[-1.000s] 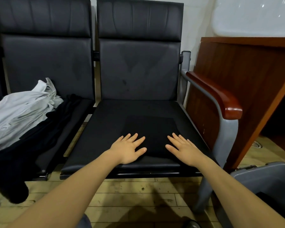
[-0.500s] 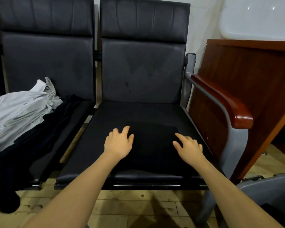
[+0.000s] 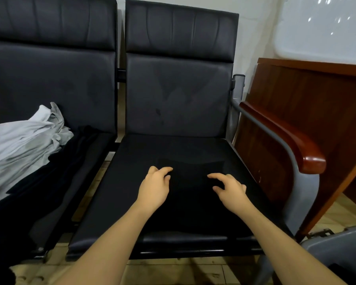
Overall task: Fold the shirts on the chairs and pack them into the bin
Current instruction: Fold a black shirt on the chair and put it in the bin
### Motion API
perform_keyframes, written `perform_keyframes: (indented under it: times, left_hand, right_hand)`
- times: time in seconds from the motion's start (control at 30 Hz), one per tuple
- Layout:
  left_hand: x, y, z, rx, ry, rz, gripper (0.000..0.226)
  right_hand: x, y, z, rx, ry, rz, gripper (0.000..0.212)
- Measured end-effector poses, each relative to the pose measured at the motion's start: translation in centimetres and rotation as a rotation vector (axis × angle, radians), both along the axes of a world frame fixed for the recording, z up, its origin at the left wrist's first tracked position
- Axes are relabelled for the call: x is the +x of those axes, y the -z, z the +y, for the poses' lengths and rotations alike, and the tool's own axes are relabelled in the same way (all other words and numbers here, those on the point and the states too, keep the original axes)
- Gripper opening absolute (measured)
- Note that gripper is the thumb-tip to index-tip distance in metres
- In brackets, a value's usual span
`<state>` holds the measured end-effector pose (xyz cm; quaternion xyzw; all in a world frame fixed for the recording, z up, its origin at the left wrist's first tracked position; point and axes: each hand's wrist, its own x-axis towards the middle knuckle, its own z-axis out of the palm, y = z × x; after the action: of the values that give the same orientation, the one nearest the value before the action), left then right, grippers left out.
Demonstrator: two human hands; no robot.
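Head view: left hand (image 3: pixel 155 189) and right hand (image 3: pixel 229 187) are curling fingers into the limp, light folded black shirt (image 3: pixel 190 194) on the chair seat (image 3: pixel 132 161); its side edges look safest to lift.

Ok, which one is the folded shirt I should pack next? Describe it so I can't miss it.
Start at the black padded chair with the wooden armrest. On its seat lies a flat, squared-off folded black shirt, with the left hand and right hand at its sides. Unlike the crumpled white shirts heaped on the neighbouring chair, it is dark, neat and nearly blends into the seat.
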<state>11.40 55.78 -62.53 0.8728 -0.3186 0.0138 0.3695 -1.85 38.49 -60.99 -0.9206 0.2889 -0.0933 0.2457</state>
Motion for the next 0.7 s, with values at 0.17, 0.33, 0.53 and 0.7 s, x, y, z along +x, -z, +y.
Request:
perform_keyframes:
  times: [0.17, 0.33, 0.53, 0.7]
  left_hand:
    - [-1.9, -1.8, 0.9, -0.172, 0.069, -0.047, 0.032]
    - [-3.9, -4.6, 1.7, -0.303, 0.152, -0.147, 0.033]
    - [-6.2, -8.0, 0.6, -0.344, 0.269, -0.258, 0.034]
    - [-8.8, -9.7, -2.8, -0.352, 0.381, -0.318, 0.035]
  right_hand:
    - [-1.4, -1.6, 1.7, 0.055, 0.008, -0.228, 0.04]
    - [-4.3, -3.6, 3.2, -0.006, 0.013, -0.422, 0.038]
    - [-7.9, -7.4, 3.0, -0.126, 0.035, -0.477, 0.038]
    - [-12.3, -8.4, 1.3, -0.217, 0.095, -0.579, 0.04]
